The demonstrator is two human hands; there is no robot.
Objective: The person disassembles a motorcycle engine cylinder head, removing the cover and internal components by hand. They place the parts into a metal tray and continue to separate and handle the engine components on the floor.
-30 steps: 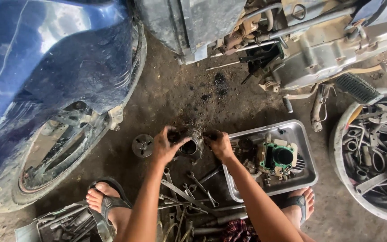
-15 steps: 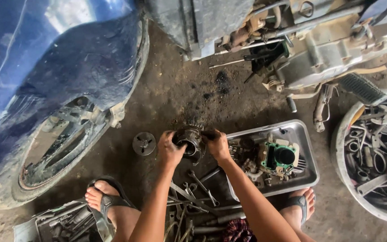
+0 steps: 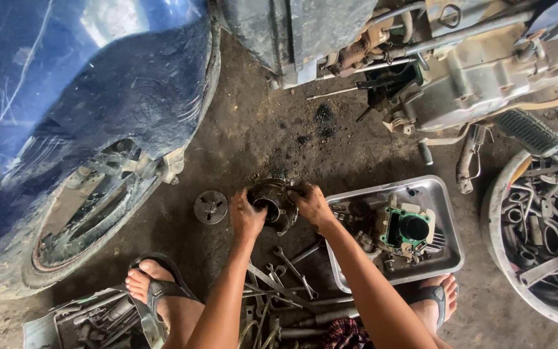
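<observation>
A dark, greasy round engine part (image 3: pixel 271 203) is held just above the dirt floor between both hands. My left hand (image 3: pixel 245 216) grips its left side. My right hand (image 3: pixel 311 203) clasps its right side and top. A small round metal disc (image 3: pixel 210 207) lies on the ground just left of my left hand. To the right sits a metal tray (image 3: pixel 444 210) with a green-gasketed cylinder block (image 3: pixel 408 229) and small parts in it.
A blue motorcycle fender and wheel (image 3: pixel 79 194) fill the left. The engine and frame (image 3: pixel 460 71) stand at the top right. Wrenches (image 3: pixel 289 265) lie by my feet. A round basin (image 3: pixel 495 213) of tools is far right, a tool box (image 3: pixel 92 320) bottom left.
Both hands have stayed on the round part and shifted it slightly right and down; the camera view has tilted a little.
</observation>
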